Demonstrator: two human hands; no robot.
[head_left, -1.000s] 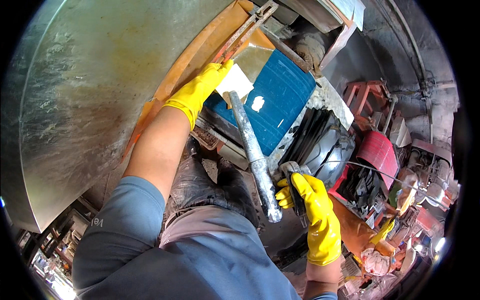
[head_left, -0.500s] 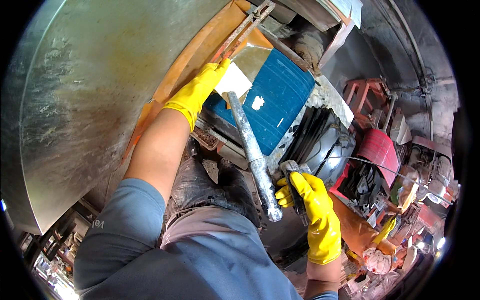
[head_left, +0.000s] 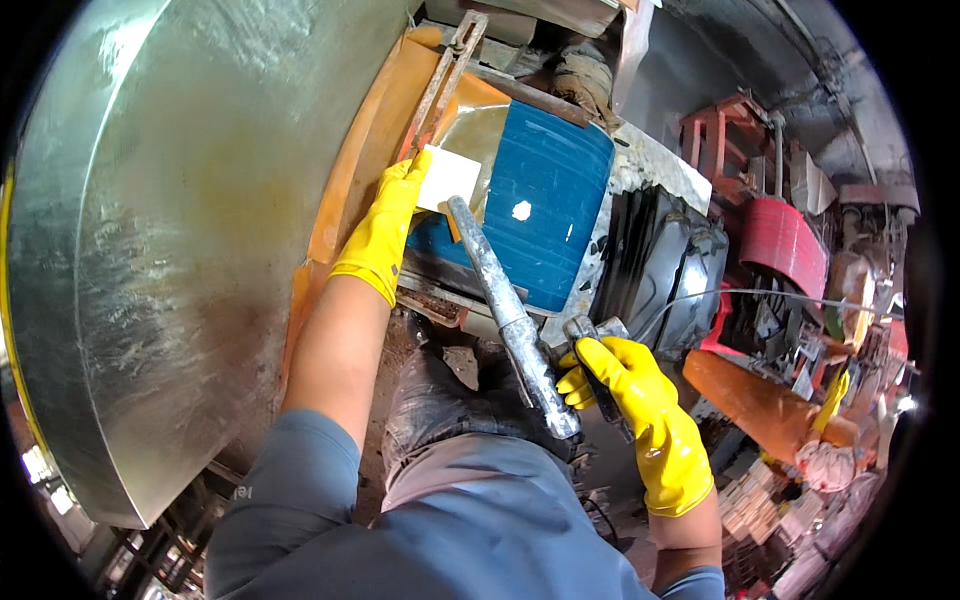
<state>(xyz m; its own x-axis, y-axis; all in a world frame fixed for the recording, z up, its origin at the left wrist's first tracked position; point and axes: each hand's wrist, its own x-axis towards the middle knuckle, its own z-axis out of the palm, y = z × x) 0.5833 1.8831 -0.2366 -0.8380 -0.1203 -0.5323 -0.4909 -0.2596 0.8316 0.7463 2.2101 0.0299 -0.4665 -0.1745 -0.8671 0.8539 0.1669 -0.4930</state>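
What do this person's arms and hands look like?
The left hand and right hand wear shiny yellow gloves covering the wrists. The left glove has a dark mark near its cuff. The forearms are bare below short blue-grey sleeves, the left with pale print.

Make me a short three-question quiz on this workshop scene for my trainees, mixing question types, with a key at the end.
1. Multiple choice: which of these is nearest the left hand?
a) the red drum
b) the white square
c) the black pile
2. True or false: the right hand is bare.
3. Fill in the colour: the broad surface bearing a small white patch is ____.

Key:
1. b
2. False; it wears a yellow glove.
3. blue
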